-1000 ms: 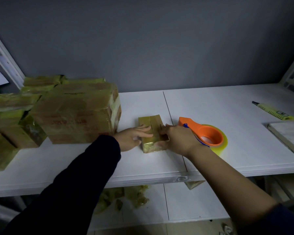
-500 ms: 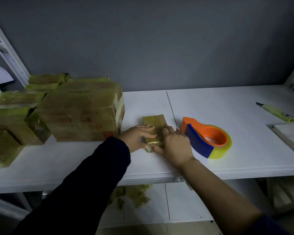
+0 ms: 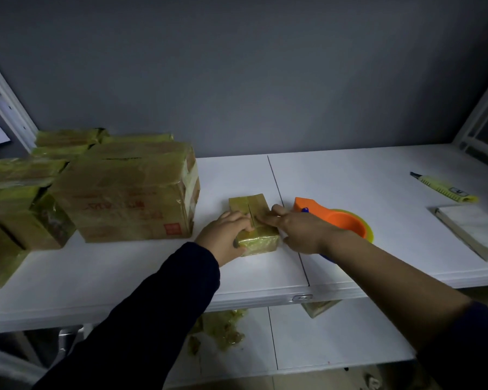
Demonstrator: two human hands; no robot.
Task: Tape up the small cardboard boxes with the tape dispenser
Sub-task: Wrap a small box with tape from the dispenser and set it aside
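White shelf [image 3: 119, 280], stack of taped cartons [image 3: 130, 192] at left. Small cardboard box [image 3: 248, 205] sits mid-shelf between both hands, long axis running away from the person, top seam along it. Left hand [image 3: 223, 235] grips its left side: fingers curled over the top, thumb on the near face. Right hand [image 3: 296, 229] lies flat, fingers pressing the top's right half; 0.5 s ago it covered the near end. Tape dispenser [image 3: 347, 222] lies just right of that hand, unheld, orange nose pointing far-left.

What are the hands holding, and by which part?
The left hand grips the small box by its near left corner; the right hand presses on its top. The tape dispenser lies unheld.
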